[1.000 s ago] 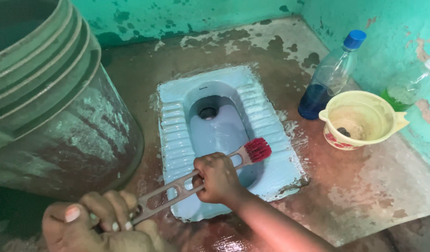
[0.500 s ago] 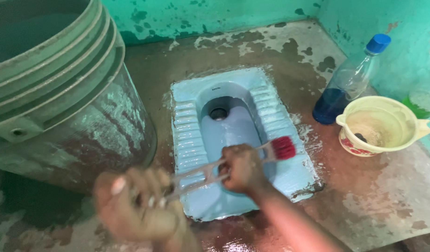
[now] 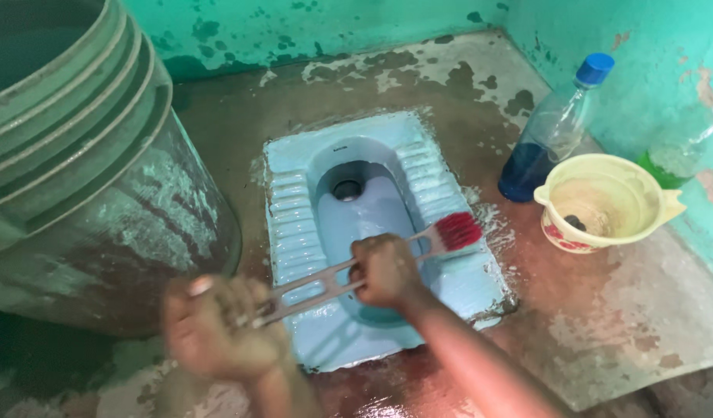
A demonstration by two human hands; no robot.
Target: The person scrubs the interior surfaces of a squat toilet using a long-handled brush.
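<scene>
**Two hands on the brush, bristles at the pan's rim**

Head view: your right hand [image 3: 385, 271] is closed around the middle of the long-handled brush [image 3: 372, 271], and your left hand [image 3: 221, 325], blurred, is closed on its near end; two grips probably give you pressure. The red bristles [image 3: 457, 231] sit beyond your right hand on the ribbed edge of the blue squat pan [image 3: 294, 232]. Left of your left hand the big bucket [image 3: 101, 193] crowds in; right of the bristles stand the yellow mug [image 3: 604, 201] and blue-capped bottle [image 3: 550, 131], with wet floor between.

Head view looks steeply down (close) at floor [image 3: 620, 325].
</scene>
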